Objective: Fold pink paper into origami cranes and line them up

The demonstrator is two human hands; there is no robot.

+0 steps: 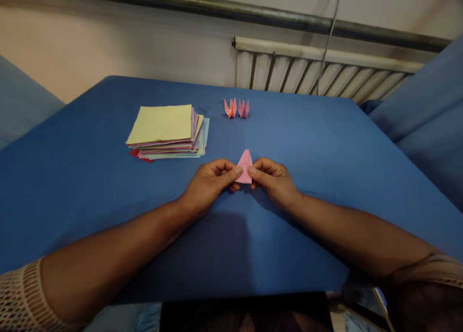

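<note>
A small piece of folded pink paper (246, 161) is held up a little above the blue table, its narrow tip pointing away from me. My left hand (217, 175) pinches its left edge, thumb on the front face and fingers curled behind. On the opposite edge my right hand (273, 178) grips it the same way. Both thumbs press on the paper's lower half, and the fingertips behind it are partly hidden. Beyond the hands stand two folded paper figures with upright points, one salmon orange (230, 109) and one pink (243, 109).
A thick stack of coloured paper (164, 125), pale yellow on top, lies to the left on the blue table (307, 139). A red sheet (141, 155) pokes out beneath it. Behind the table are a white radiator (282, 72) and a metal pipe (202, 3); a blue curtain (430, 100) hangs right.
</note>
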